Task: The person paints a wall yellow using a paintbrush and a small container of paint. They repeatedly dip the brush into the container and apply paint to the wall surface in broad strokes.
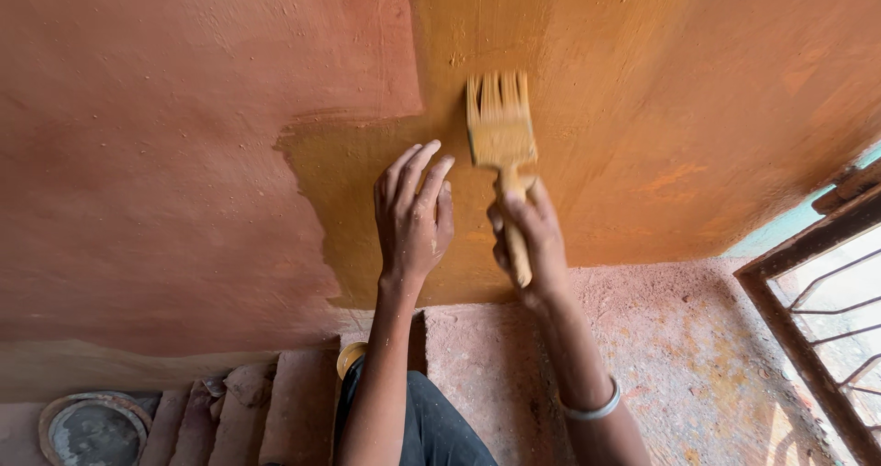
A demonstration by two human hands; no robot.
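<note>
Our right hand (530,237) is clenched around the wooden handle of the paintbrush (501,145), bristles on the ochre wall (642,108); it seems light and stiff, with soft bristles. Our left hand (413,214) rests flat, grasping nothing

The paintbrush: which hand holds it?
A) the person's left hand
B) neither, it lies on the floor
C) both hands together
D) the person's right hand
D: the right hand grips the handle of the paintbrush against the wall, while the left hand rests flat on the wall beside it.
</note>
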